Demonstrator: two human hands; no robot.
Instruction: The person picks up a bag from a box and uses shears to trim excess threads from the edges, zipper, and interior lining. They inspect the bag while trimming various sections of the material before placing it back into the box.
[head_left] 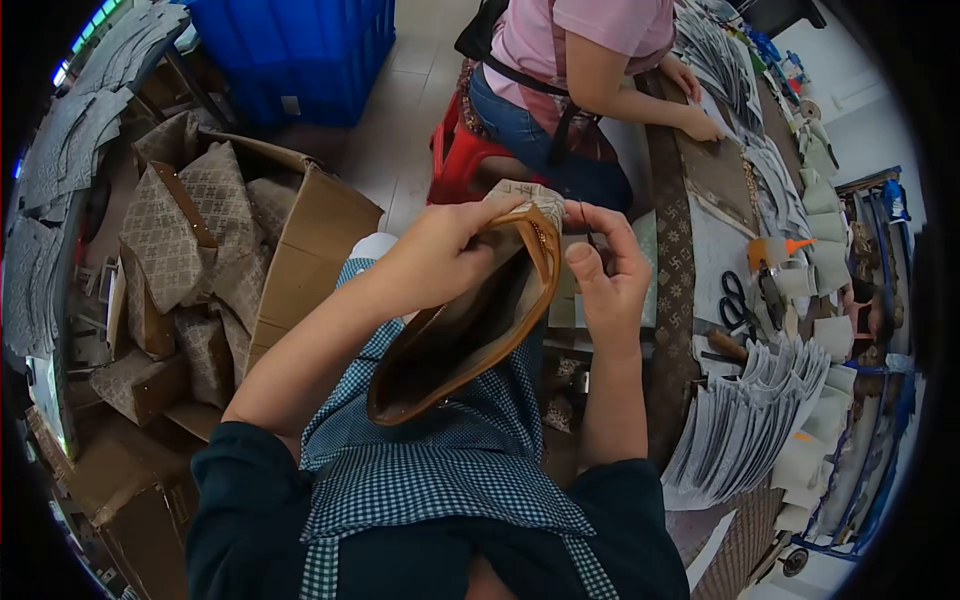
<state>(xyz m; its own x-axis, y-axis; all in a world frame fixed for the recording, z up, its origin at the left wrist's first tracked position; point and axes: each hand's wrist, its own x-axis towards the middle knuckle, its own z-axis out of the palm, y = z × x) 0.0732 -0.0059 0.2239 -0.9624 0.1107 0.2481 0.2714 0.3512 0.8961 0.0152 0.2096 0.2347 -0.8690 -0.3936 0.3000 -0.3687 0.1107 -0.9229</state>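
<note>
At its rim's twelve o'clock, a brown bag (472,325) is held by the left hand (462,247); at two, something thin (588,238) is pinched by the right hand (616,272).

Pouch (480,335): matt cloth, leather-like rim (543,255). Bin (290,60): smooth plastic. Box (312,245): matt cardboard.

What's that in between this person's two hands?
In the head view, an open, brown-trimmed bag lies between them, gripped by the left hand, its upper end next to the right hand.
</note>
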